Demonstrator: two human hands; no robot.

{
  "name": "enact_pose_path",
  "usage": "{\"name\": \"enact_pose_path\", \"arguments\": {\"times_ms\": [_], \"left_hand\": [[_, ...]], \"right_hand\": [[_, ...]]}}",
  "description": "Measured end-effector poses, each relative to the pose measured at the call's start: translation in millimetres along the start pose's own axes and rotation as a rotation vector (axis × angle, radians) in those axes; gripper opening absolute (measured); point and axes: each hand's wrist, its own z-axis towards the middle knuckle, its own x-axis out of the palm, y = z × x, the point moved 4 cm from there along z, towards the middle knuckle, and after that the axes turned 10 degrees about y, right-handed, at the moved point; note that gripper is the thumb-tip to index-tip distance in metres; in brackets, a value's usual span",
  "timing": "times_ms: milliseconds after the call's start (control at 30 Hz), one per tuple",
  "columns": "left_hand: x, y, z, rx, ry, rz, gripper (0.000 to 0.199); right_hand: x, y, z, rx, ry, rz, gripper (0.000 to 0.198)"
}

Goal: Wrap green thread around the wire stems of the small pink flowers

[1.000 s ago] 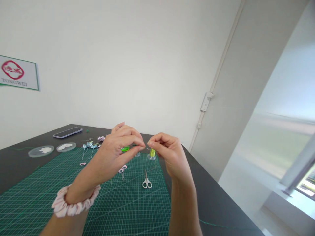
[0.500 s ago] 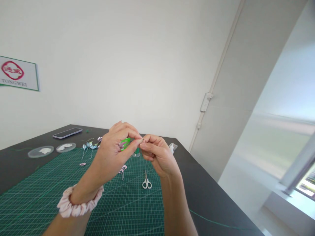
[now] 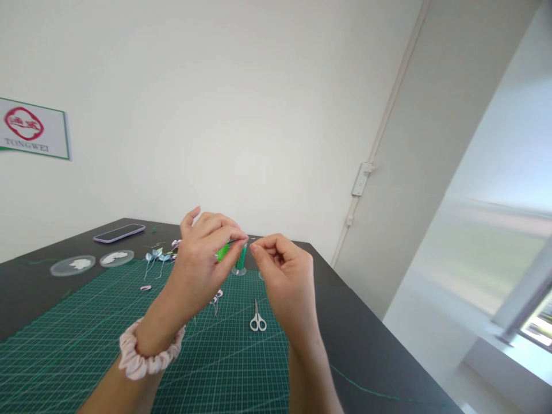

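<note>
My left hand (image 3: 209, 250), with a pale scrunchie (image 3: 149, 359) round the wrist, is raised above the cutting mat. Its thumb and index finger pinch a thin dark piece, too small to name. Just to the right, my right hand (image 3: 287, 276) has its thumb and index fingertip pressed together; what they hold, if anything, does not show. A narrow gap parts the two pinches. Behind them stands a spool of green thread or wire (image 3: 240, 261), beside a bright green item (image 3: 222, 252) partly covered by my left hand.
White-handled scissors (image 3: 257, 321) lie on the green cutting mat (image 3: 224, 368). Pink looped pieces (image 3: 218, 295), blue petal flowers on stems (image 3: 157, 256), two shallow dishes (image 3: 73, 265) with white bits and a phone (image 3: 119, 233) are to the left.
My hands were touching at the fingertips and have moved slightly apart. My right hand has turned, and the spool between them shows more clearly. The scissors and dishes stay put.
</note>
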Motion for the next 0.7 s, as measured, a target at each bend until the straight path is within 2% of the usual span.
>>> {"name": "enact_pose_path", "arguments": {"times_ms": [133,233,500,700], "left_hand": [[3,-4,0,0.079,0.099,-0.028,0.014],[5,-4,0,0.112,0.134,-0.069,0.015],[6,-2,0,0.143,0.204,-0.198,0.017],[5,-6,0,0.149,0.263,-0.333,0.015]], "right_hand": [[-8,-1,-1,-0.049,-0.031,-0.148,0.016],[-12,-3,1,-0.049,-0.019,-0.164,0.016],[-20,-10,7,0.046,0.137,0.146,0.015],[-22,-15,11,0.061,0.301,0.364,0.012]]}}
